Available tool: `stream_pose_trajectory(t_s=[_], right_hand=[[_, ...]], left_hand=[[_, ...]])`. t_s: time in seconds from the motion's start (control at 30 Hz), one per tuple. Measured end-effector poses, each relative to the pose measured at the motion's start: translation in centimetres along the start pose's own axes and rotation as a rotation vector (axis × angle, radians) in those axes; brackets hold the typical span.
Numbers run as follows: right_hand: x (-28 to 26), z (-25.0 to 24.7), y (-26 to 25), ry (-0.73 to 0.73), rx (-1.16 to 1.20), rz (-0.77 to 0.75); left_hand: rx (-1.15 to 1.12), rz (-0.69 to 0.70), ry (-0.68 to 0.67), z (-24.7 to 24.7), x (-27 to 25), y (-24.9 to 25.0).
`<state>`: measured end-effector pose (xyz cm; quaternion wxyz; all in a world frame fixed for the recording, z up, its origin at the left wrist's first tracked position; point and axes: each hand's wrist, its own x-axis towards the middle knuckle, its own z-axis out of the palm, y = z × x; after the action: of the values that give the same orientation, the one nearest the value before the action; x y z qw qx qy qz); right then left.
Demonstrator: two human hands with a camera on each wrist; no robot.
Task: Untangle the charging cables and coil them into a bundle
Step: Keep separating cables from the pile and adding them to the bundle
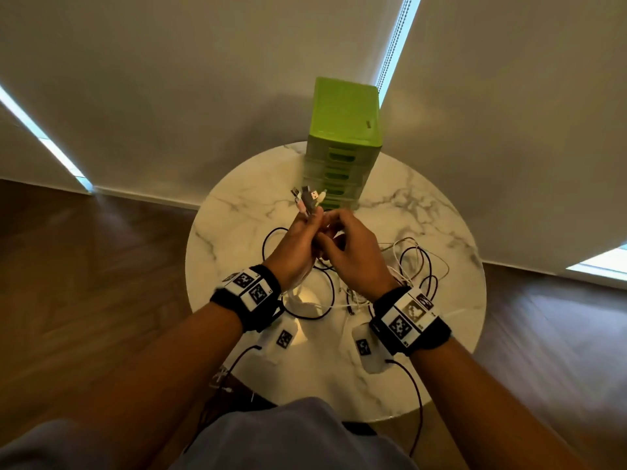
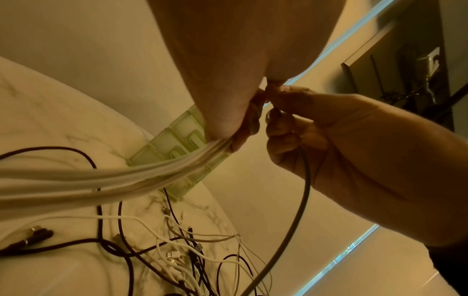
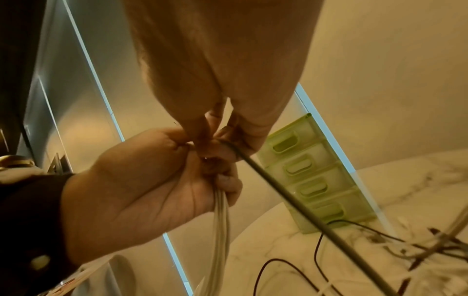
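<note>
My left hand [image 1: 300, 240] is held above the round table and grips a bunch of white cables [image 2: 106, 178] near their ends. Several plugs [image 1: 307, 198] stick up above its fingers. The white strands hang from the fist [image 3: 152, 180] toward the table. My right hand [image 1: 349, 247] is right against the left and pinches a grey cable [image 3: 316, 218] at the left hand's fingers. That grey cable [image 2: 301, 192] drops to the loose tangle of white and dark cables [image 1: 417, 266] on the table, also visible in the left wrist view [image 2: 182, 250].
A green drawer unit [image 1: 342, 137] stands at the back of the marble table [image 1: 424, 205], just behind the hands. A dark cable loop [image 1: 271, 239] lies left of the hands. Two white tagged devices [image 1: 283, 337] with dark leads sit near the front edge.
</note>
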<state>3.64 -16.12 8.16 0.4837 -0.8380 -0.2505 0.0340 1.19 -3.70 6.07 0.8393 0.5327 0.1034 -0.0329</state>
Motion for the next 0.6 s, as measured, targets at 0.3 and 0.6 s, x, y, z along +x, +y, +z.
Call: stream_pose_trajectory(t_s=[0.3, 0.6], right_hand=[[-4.9, 2.3, 6.0, -0.383, -0.047, 0.095], [-3.8, -2.3, 13.0, -0.33, -0.283, 0.284]], left_hand=[[0.039, 0.178, 0.211, -2.5, 0.4, 4.1], [-0.047, 0.299, 0.212, -6.4, 0.8, 9.8]])
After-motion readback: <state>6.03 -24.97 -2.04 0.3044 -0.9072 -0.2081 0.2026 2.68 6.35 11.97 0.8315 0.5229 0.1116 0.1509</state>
